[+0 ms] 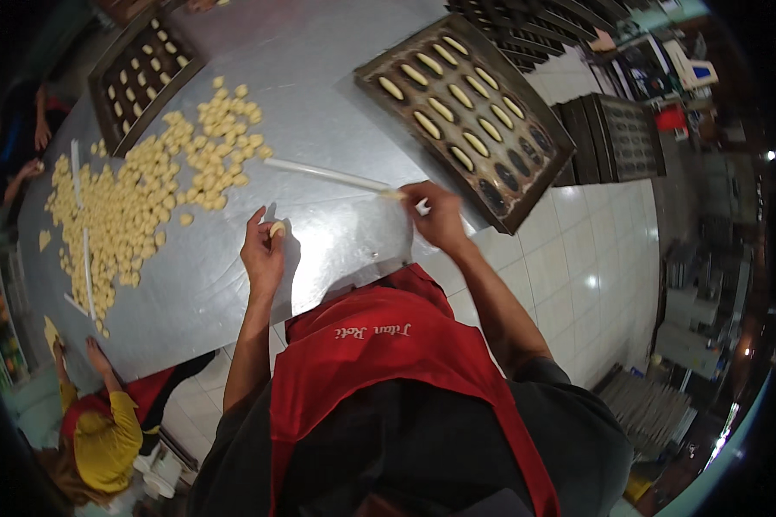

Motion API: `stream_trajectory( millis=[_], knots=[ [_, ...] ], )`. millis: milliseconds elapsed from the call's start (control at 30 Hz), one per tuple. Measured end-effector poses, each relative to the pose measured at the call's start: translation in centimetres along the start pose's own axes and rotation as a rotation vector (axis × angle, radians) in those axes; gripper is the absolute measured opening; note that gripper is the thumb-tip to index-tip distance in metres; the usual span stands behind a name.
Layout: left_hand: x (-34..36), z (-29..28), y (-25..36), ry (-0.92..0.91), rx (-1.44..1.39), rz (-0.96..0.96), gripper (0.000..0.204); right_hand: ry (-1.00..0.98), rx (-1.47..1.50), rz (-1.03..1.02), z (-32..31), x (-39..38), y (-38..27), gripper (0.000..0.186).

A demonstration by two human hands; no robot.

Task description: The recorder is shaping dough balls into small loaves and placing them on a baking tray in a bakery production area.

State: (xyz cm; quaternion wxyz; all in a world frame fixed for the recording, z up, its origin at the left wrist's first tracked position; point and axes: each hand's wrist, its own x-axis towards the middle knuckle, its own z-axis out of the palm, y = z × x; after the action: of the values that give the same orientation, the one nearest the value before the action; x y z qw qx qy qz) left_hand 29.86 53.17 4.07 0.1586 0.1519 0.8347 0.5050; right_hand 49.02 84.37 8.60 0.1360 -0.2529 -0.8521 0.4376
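Observation:
My left hand [264,252] is closed in a pinch on a small pale dough piece [277,229], above the near side of the metal table. To its right, my right hand [435,214] has its fingers curled together on a blurred pale yellow dough strip [393,195]. These fingertips are by the near end of a thin white rod [328,173]; whether they touch it I cannot tell. A large spread of small dough balls [138,207] covers the left part of the table. Long dough pieces fill many oval hollows of a dark baking tray [378,96] at the far right.
Another dough-filled tray [103,82] stands at the far left. More white rods [87,263] lie by the dough balls. Co-workers' hands [99,355] show at the left edges. Stacked moulded trays [627,138] stand right of the table [315,95], above the tiled floor [569,258].

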Motion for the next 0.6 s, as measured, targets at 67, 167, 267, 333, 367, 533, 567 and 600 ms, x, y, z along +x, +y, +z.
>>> stream_trajectory(
  millis=[67,167,267,333,367,533,567,600],
  knots=[
    [0.0,0.6,0.6,-0.052,-0.066,-0.012,0.052,0.313,0.106,-0.002,-5.6,-0.9,2.1,0.027],
    [0.8,1.3,0.6,-0.057,-0.106,0.015,0.045,0.621,0.279,-0.020,-11.4,-2.1,5.3,0.033],
    [1.0,2.3,-1.1,-0.059,-0.181,-0.056,0.036,-0.108,-0.736,0.066,-14.4,-2.6,12.7,0.030],
    [0.4,3.1,-1.1,-0.005,-0.159,-0.128,0.029,0.014,-0.696,0.129,-12.9,-1.5,10.6,0.029],
    [0.3,4.0,-0.1,-0.020,-0.148,-0.154,0.027,0.178,-0.596,0.029,-11.8,0.2,6.5,0.029],
    [1.1,8.3,6.6,-0.034,0.140,-0.014,0.052,0.020,-0.158,-0.422,3.9,7.2,0.2,0.034],
    [0.7,7.9,5.7,-0.003,0.311,0.203,0.050,-0.010,-0.140,-0.447,6.5,8.0,-0.8,0.034],
    [0.2,7.9,3.8,0.027,0.487,0.413,0.049,-0.065,-0.231,-0.462,8.8,8.6,-1.6,0.032]
  ],
)
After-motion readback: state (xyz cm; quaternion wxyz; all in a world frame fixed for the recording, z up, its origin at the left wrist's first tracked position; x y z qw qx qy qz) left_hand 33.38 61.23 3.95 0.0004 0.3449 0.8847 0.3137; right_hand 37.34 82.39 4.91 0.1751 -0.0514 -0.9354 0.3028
